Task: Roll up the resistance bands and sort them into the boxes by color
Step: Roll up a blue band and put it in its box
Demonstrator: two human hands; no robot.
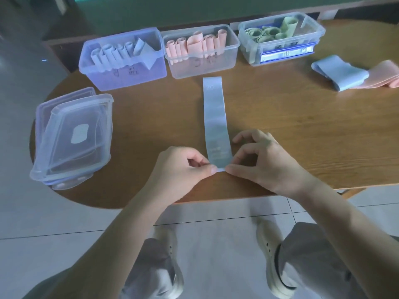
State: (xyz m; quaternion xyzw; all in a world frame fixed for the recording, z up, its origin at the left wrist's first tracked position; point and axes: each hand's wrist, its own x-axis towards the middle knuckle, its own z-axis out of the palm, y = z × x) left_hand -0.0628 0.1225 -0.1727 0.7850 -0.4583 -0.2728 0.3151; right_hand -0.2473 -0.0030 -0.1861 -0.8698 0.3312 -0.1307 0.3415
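Both the left hand point(185, 167) and right hand point(262, 160) pinch with their fingers the near end of the blue band point(216, 117), which lies flat on the table point(291, 130) beyond them.

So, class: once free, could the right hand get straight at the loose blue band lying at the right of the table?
Probably yes. The right hand is pinching the flat band now, but only bare table lies between it and the blue band.

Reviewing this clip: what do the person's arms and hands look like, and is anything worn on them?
Both forearms are bare to the frame edge: no sleeves in view. The left hand and right hand show no gloves, rings, watch or wristband. Fingernails look short and unpainted.
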